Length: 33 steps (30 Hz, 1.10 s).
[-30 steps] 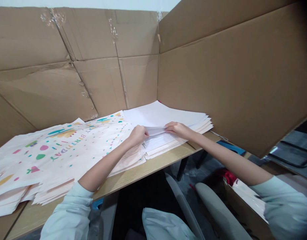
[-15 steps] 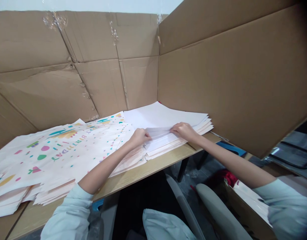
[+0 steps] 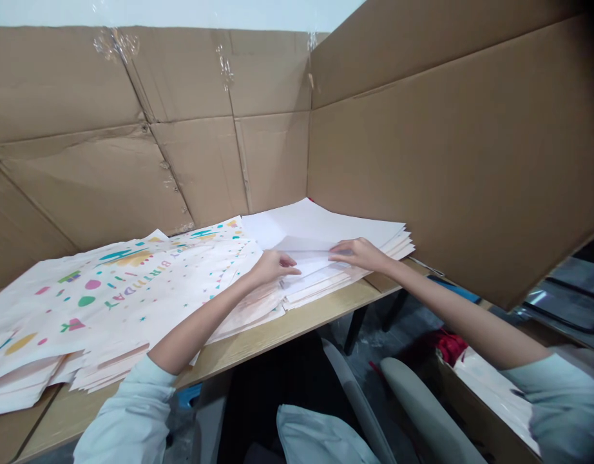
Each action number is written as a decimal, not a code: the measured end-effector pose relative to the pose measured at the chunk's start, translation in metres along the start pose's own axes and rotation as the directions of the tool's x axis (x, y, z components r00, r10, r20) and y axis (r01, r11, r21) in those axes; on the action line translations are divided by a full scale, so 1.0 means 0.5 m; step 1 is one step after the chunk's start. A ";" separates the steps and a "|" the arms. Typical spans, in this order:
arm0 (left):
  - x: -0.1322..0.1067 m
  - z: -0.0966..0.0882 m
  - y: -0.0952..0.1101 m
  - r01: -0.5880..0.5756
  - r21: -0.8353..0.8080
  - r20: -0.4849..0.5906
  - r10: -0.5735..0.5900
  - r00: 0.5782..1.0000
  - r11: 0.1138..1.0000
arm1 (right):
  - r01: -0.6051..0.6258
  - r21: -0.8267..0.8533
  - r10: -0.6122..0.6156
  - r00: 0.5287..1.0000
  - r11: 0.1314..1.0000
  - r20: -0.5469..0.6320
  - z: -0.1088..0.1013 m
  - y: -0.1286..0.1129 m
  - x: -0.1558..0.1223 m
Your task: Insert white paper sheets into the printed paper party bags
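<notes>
A stack of plain white sheets (image 3: 326, 229) lies on the wooden table (image 3: 297, 322) near the cardboard corner. My left hand (image 3: 272, 265) pinches the near left corner of the top sheet, lifting its edge. My right hand (image 3: 357, 252) rests on the same sheet's front edge, fingers closed on it. To the left spreads a larger pile of printed sheets (image 3: 123, 290) with coloured dots and "BIRTHDAY" lettering; my left forearm lies across it.
Taped brown cardboard walls (image 3: 422, 148) stand behind and to the right of the table. Below the table edge are grey chair arms (image 3: 422, 406), a cardboard box (image 3: 485, 399) with white sheets and something red (image 3: 449, 345) on the floor.
The top white sheet's near edge has been lifted and drawn a little toward me, the gap under it wider. Both hands stay at the stack's front edge.
</notes>
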State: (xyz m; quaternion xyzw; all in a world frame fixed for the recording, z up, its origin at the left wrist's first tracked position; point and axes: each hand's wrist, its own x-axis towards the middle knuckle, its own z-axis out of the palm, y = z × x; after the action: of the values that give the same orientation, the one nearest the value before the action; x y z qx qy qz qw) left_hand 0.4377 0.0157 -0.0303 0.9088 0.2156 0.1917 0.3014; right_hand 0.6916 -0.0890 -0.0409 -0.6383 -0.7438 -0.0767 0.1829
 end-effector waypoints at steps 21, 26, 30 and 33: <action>-0.041 -0.106 -0.067 0.206 -0.975 0.135 -0.518 0.845 0.080 | 0.420 -0.136 -0.423 0.729 0.897 -0.539 -0.025 -0.130 -0.074; -0.045 -0.144 -0.073 0.187 -0.980 0.108 -0.632 0.767 0.061 | 0.454 -0.166 -0.481 0.786 0.875 -0.388 -0.037 -0.142 -0.164; -0.031 -0.173 -0.107 0.234 -0.963 0.087 -0.667 0.740 0.134 | 0.513 -0.147 -0.533 0.825 0.846 -0.187 -0.038 -0.107 -0.223; -0.022 -0.176 -0.146 0.288 -0.941 0.040 -0.786 0.617 0.178 | 0.530 -0.232 -0.565 0.815 0.816 -0.127 -0.038 -0.068 -0.228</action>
State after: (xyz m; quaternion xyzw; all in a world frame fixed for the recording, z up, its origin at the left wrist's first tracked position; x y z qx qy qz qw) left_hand 0.3664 0.1040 -0.0133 0.3803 0.4625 0.3578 0.7165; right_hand 0.6752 -0.2063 -0.0615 -0.4001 -0.8648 -0.2561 0.1628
